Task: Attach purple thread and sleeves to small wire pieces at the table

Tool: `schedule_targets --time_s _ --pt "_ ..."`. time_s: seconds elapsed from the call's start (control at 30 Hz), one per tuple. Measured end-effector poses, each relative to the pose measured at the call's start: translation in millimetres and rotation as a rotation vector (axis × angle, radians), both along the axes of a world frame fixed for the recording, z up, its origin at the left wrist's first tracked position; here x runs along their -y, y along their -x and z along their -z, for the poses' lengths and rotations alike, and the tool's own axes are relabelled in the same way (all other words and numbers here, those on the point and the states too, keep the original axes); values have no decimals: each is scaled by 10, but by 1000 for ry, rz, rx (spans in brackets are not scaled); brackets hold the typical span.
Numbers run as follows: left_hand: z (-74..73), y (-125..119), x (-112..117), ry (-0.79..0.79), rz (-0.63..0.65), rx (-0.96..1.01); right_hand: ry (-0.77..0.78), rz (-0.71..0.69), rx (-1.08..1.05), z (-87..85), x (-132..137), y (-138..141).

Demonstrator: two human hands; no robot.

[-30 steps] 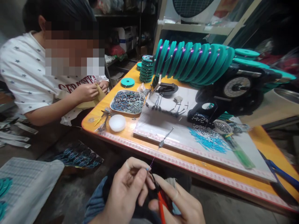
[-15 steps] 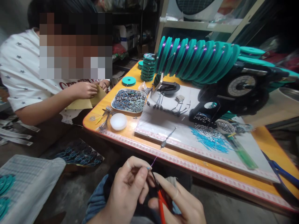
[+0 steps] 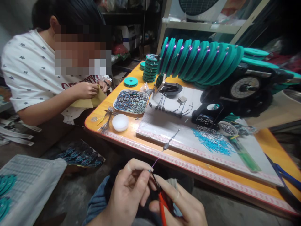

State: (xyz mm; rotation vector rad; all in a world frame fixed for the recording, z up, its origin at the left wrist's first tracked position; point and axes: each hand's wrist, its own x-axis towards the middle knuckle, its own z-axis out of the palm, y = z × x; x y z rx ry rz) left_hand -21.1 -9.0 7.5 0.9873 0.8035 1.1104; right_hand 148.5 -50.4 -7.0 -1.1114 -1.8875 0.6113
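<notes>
Low in the head view, my left hand (image 3: 128, 196) is pinched on a thin purple line (image 3: 155, 162) with a tiny blue tube at the fingertips. My right hand (image 3: 182, 205) is closed round red-handled pliers (image 3: 161, 201), whose dark jaws meet the line at my left thumb. The line runs up to a grey weight with a coiled wire (image 3: 169, 141) lying at the near edge of the white board (image 3: 162, 125) on the orange table (image 3: 131, 139).
A row of teal spools (image 3: 199, 61) sits on a black winding machine (image 3: 244, 94). A tray of small tubes (image 3: 130, 101), a white lid (image 3: 120, 122), blue tubes (image 3: 213, 144) and a teal spool stack (image 3: 150, 68) lie on the table. Another person (image 3: 39, 75) at left handles yellow paper.
My hands keep the same grip on the line and pliers. The view has shifted slightly; the other person's hands have moved a little on the yellow paper.
</notes>
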Motion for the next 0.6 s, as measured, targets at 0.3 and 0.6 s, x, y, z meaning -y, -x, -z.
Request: schedule_targets --time_s 0.3,0.6 --pt "11 18 -14 8 14 23 8 -9 -9 13 -10 -15" --pt "-14 31 -27 90 80 71 -3 -4 -27 11 9 -70"
